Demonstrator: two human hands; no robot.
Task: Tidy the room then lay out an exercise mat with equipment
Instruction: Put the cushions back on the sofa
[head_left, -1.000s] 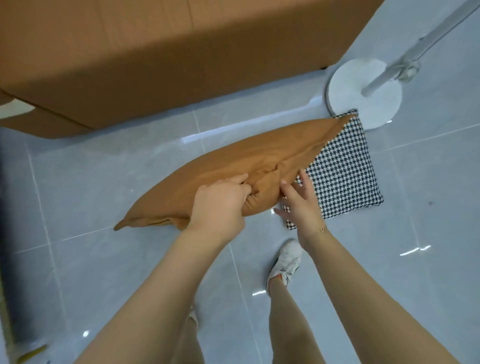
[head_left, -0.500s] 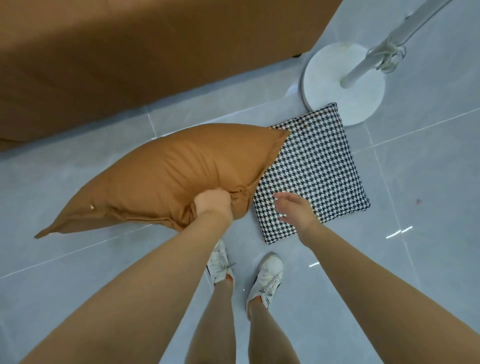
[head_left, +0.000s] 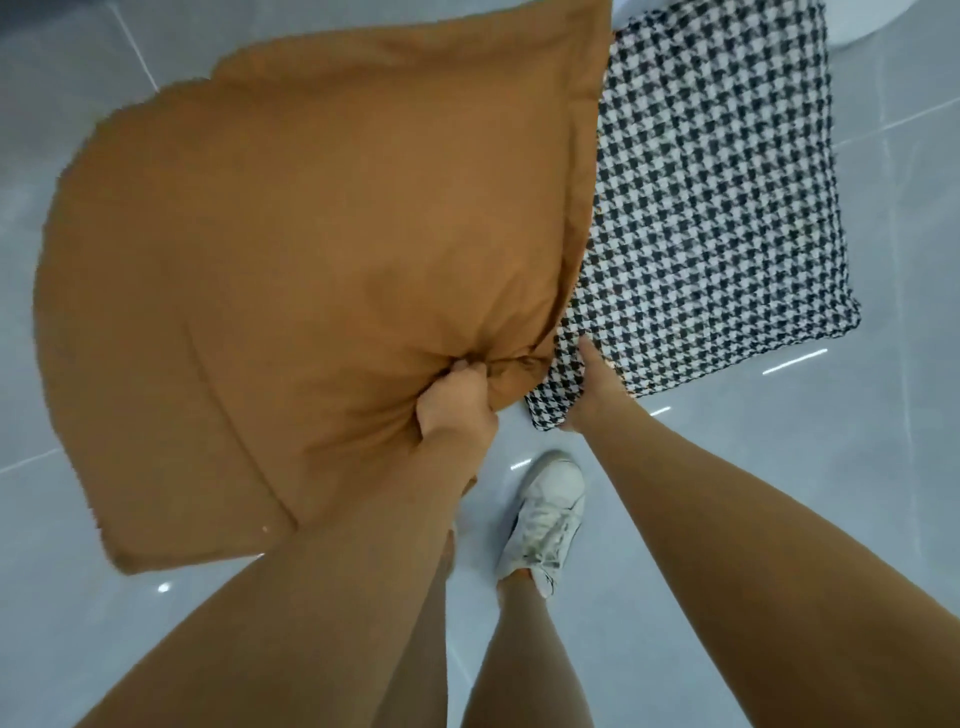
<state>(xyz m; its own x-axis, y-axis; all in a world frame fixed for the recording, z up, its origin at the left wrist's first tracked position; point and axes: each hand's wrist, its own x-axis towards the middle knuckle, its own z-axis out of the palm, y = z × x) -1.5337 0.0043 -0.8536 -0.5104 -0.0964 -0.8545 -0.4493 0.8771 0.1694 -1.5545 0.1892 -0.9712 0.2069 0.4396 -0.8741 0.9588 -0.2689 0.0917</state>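
Left hand (head_left: 457, 402) fist-clamps a bunch of fabric at the near right corner of the brown pillow (head_left: 311, 270). Pillow is off the floor (head_left: 779, 493), face toward the camera, long axis running from lower left to upper right; its far right corner points toward the top edge. Its right edge overlaps the left side of the checked cushion (head_left: 717, 208).

Right hand (head_left: 592, 384) pinches the near left corner of the checked cushion, thumb on top, other fingers hidden beneath. Cushion lies flat on the grey tile floor, long axis running away from the person, tilted slightly right.

One white shoe (head_left: 545, 514) stands on the floor below both hands. No containers in view.
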